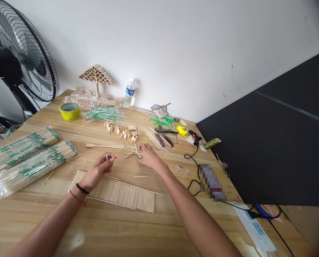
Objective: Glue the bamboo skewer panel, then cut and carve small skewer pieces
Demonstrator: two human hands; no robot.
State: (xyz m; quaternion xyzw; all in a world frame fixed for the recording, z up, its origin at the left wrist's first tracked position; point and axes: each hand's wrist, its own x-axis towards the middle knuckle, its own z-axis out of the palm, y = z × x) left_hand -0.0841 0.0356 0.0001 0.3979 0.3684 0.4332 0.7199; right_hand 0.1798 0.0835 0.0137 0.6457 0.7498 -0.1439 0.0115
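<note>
Pinching a short cut stick (107, 157) in the left hand (99, 168), left of centre; mid-frame, dipping into a loose stick pile (136, 152) with the right hand (149, 158), grip hidden, cannot tell. Probably light, stiff, snappable; best held mid-length.

Bright, soft light washes the wall (175, 43); glare gleams off the near tabletop (76, 240), blocky pixels blot a patch at right, and the upper-right corner darkens!
</note>
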